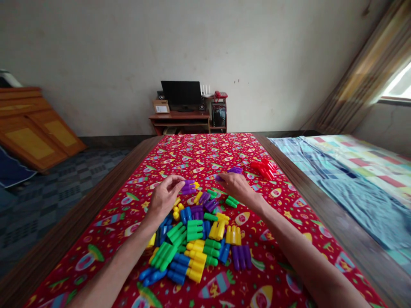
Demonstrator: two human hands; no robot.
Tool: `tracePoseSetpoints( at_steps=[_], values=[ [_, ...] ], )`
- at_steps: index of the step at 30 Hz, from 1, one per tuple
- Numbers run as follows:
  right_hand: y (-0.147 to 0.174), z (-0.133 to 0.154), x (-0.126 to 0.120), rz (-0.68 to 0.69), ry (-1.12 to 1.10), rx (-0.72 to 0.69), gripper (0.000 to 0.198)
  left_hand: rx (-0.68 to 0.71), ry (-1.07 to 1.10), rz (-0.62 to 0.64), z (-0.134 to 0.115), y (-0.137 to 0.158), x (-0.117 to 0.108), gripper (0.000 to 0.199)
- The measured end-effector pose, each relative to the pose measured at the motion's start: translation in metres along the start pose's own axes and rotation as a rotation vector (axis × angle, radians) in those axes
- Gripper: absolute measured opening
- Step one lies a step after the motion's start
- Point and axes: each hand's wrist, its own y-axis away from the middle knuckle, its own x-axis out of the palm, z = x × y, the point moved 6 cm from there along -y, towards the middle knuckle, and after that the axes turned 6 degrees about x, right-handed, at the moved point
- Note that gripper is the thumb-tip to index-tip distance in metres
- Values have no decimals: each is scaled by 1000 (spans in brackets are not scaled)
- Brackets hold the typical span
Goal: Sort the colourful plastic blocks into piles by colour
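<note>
My left hand [166, 192] pinches a purple block [189, 187] made of joined bullet-shaped tubes, with a bit of yellow showing behind its far end. To the right, my right hand [236, 185] reaches across the cloth, its fingers closed on a purple block [219, 177] that is mostly hidden. Just past those knuckles lies another purple block [236, 170]. Between my forearms spreads a loose pile of similar blocks: green [194, 230], yellow [233, 235], blue [177, 271] and purple [242, 256]. Several red blocks [265, 167] sit together at the right, apart from the pile.
A red patterned cloth [205, 154] covers the dark wooden table [128, 160]. Against the wall stands a desk [180, 116] with a monitor [180, 94] and a red telephone [221, 94]. A bed [353, 188] is on the right, a wooden cabinet [35, 132] on the left.
</note>
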Motion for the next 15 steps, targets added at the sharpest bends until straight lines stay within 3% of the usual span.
tracePoseSetpoints(
  at_steps=[4,6,10,13,15],
  values=[
    [0,-62,-12,-87,174,439,30,-43,17,14,3,0,1,35],
    [3,-80,-7,-55,219,548,32,-65,41,22,2,2,4,39],
    [3,-85,-2,1,213,544,48,-73,71,35,0,3,9,44],
    [2,-75,-17,-46,200,515,49,-68,84,65,0,4,11,43],
    [2,-57,-28,-122,134,400,44,-59,83,90,-1,5,13,41]
  ],
)
